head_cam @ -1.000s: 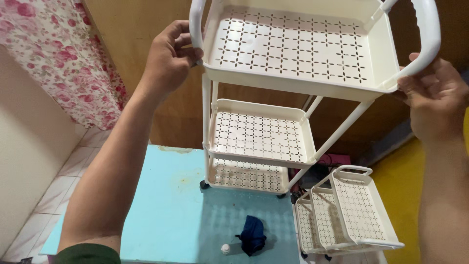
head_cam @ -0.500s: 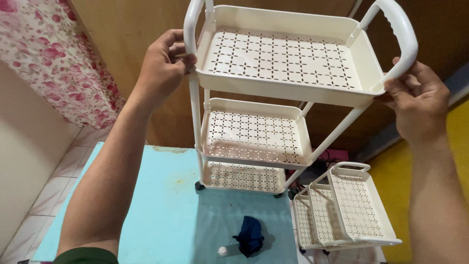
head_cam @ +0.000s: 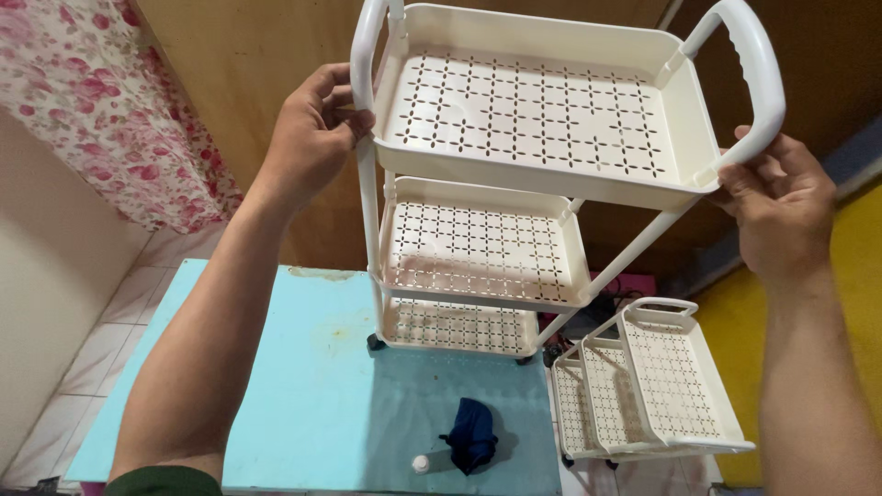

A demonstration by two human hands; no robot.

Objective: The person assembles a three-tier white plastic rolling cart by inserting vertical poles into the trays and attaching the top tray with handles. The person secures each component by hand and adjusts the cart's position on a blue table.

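The person holds a white three-tier plastic cart point(head_cam: 514, 184) that stands on a light blue counter point(head_cam: 303, 395). The left hand point(head_cam: 312, 138) is closed around the upper part of the left handle post point(head_cam: 366, 55), just beside the top tray point(head_cam: 542, 101). The right hand point(head_cam: 781, 207) grips the lower end of the right handle point(head_cam: 758, 73), where it meets the near right corner of the top tray. So both hands are clamped on the cart, well apart, one at each side.

I judge that the step in hand is steadying or seating the top tray on its frame. The next move seems to call for even pressure from both sides, so that the tall frame does not tilt on its small wheels point(head_cam: 375, 343).

Near the front of the counter lie a dark blue cloth point(head_cam: 471, 439) and a small white bottle cap point(head_cam: 420, 464), touching nothing. To the right, lower down, a second white cart point(head_cam: 643, 386) stands beside the counter. A floral curtain point(head_cam: 110, 110) hangs at the far left.

Compared with half a second ago, the cart sits slightly higher in the view and the right hand has shifted a little upward along the handle; the grip of the left hand stays the same.
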